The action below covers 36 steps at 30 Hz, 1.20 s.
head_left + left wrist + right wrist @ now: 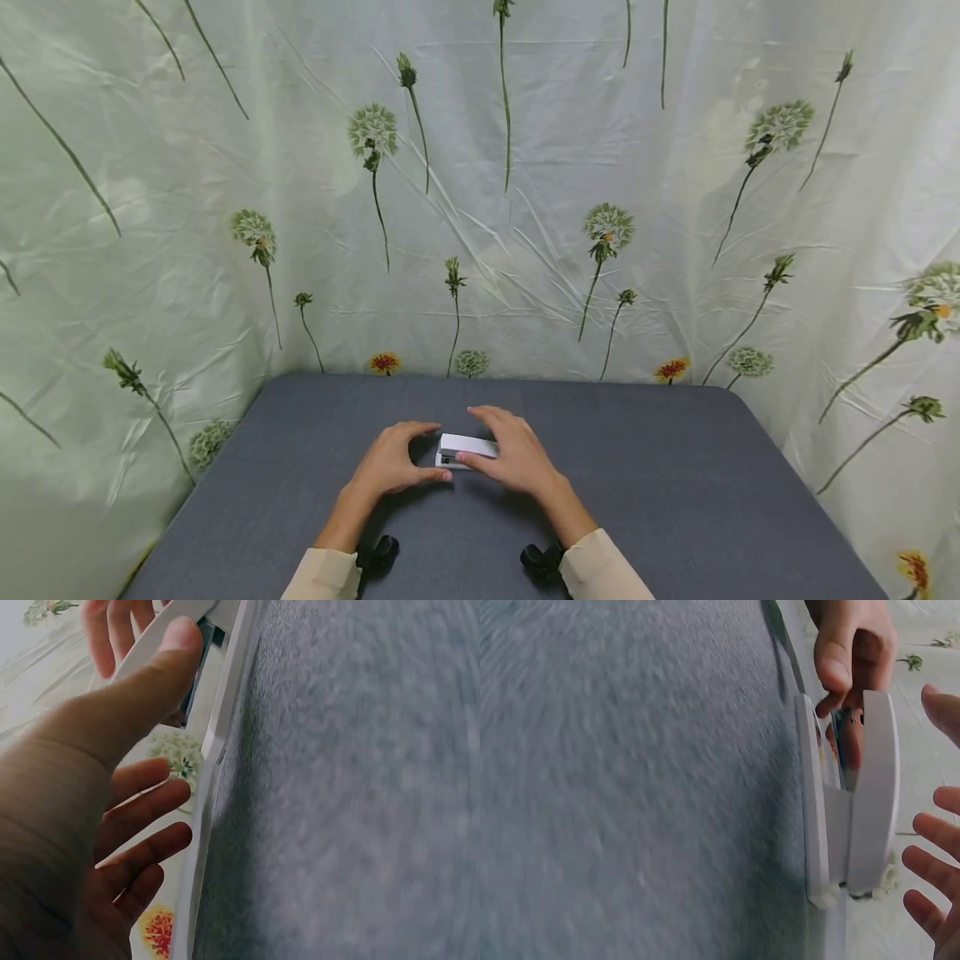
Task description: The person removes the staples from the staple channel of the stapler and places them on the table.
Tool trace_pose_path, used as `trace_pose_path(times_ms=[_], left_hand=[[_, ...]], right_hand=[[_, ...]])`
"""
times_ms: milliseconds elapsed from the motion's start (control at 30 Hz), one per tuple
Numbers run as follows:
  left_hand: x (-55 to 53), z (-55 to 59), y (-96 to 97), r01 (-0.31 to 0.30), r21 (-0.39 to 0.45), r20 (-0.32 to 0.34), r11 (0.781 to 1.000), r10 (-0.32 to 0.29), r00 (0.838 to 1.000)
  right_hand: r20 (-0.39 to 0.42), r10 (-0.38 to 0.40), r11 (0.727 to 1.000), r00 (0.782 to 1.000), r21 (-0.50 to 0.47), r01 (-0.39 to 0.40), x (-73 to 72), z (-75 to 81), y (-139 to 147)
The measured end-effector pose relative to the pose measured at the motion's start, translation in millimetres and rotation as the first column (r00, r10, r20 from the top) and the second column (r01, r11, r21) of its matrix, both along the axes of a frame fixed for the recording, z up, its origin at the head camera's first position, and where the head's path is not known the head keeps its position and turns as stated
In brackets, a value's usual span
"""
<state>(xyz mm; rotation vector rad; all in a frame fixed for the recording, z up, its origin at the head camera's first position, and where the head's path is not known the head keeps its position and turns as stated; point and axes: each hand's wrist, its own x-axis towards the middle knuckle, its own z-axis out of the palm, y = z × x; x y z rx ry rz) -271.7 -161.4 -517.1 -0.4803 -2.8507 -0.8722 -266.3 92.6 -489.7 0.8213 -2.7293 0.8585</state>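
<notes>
A white stapler [467, 448] stands on the dark grey table between two hands. In the right wrist view, the stapler [874, 795] sits upright on its base, with a gap between its top arm and base at the front end. The left hand [393, 462] curves loosely around the front end, thumb and fingers apart. In the left wrist view, its thumb [180, 645] overlaps the stapler; contact cannot be told. At the other end, the right hand [516, 450] is spread beside the stapler, its thumb in front. The right wrist view shows its fingers [934, 840] apart from the stapler.
The grey tabletop [645, 483] has rounded far corners. Behind it and at both sides hangs a pale curtain [525, 250] printed with dandelions and orange flowers. Black wrist devices [384, 553] sit by the light sleeves [606, 567].
</notes>
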Motion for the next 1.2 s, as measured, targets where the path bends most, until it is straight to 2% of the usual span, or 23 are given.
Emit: trace_pose_path(times_ms=[200, 400, 667, 933, 1200], left_hand=[[-2.8, -3.2, 2.0, 0.024, 0.023, -0.005, 0.999, -0.024, 1.0], [-3.9, -3.8, 4.3, 0.047, 0.073, -0.042, 0.996, -0.044, 0.998], [-4.2, -7.0, 6.5, 0.097, 0.099, -0.073, 0.99, -0.09, 0.993], [-6.3, -10.5, 7.6, 0.111, 0.117, -0.089, 0.987, -0.101, 0.991], [-7.1, -13.3, 7.2, 0.127, 0.148, -0.101, 0.981, -0.113, 0.988]], right_hand=[[0.027, -0.002, 0.999, 1.0, 0.033, 0.001, -1.4, -8.0, -9.0], [0.012, -0.012, 0.999, 1.0, 0.048, 0.011, 0.5, -11.7, -16.2], [-0.017, -0.036, 0.998, 0.999, 0.041, 0.037, 5.1, -14.6, -24.6], [-0.048, -0.049, 0.999, 0.998, 0.021, 0.05, 5.0, -16.1, -28.0], [-0.043, -0.054, 0.999, 0.998, 0.004, 0.055, 5.5, -16.9, -30.4]])
